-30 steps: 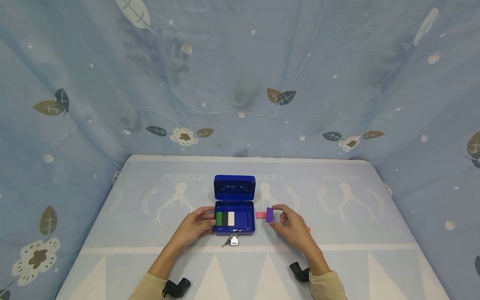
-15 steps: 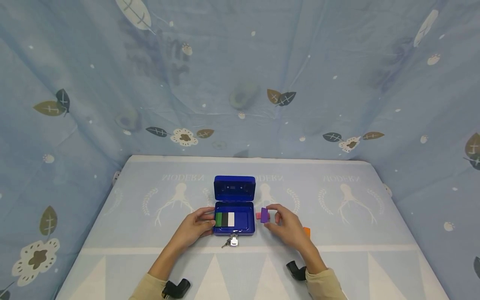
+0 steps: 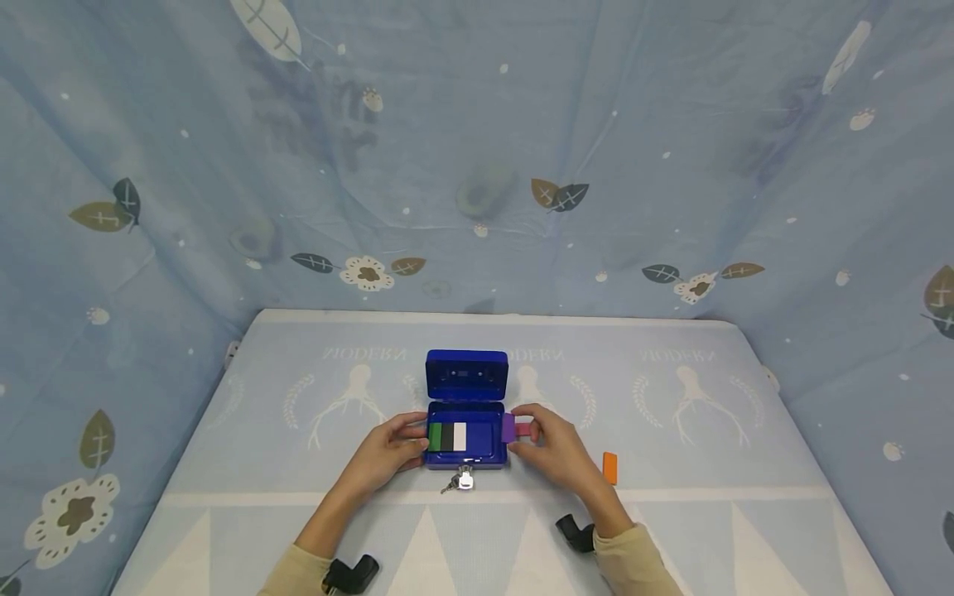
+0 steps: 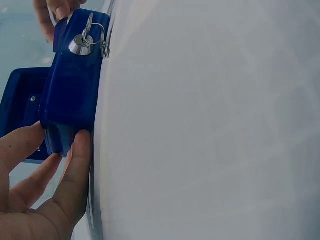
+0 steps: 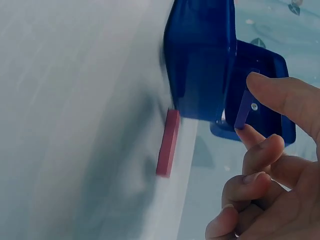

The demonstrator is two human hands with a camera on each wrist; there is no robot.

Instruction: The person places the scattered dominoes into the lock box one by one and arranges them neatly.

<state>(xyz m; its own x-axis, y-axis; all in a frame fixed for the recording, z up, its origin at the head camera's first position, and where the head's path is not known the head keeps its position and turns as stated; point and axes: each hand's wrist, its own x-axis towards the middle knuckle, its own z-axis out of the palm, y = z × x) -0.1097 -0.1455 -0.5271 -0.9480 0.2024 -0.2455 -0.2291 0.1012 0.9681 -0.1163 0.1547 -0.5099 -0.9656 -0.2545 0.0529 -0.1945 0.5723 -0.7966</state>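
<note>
Here, purple block pinched by its ends between right fingers, left fingers gripping blue box

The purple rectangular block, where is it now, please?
In the head view, the purple rectangular block is pinched in the right hand at the right side of the open blue rectangular box, with the pink oblong block just right of it.

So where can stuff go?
In the blue box, right of the white block; on the table, right of the orange block or left of the left hand. Crowded at the box's right edge: purple block, pink block, right hand.
</note>
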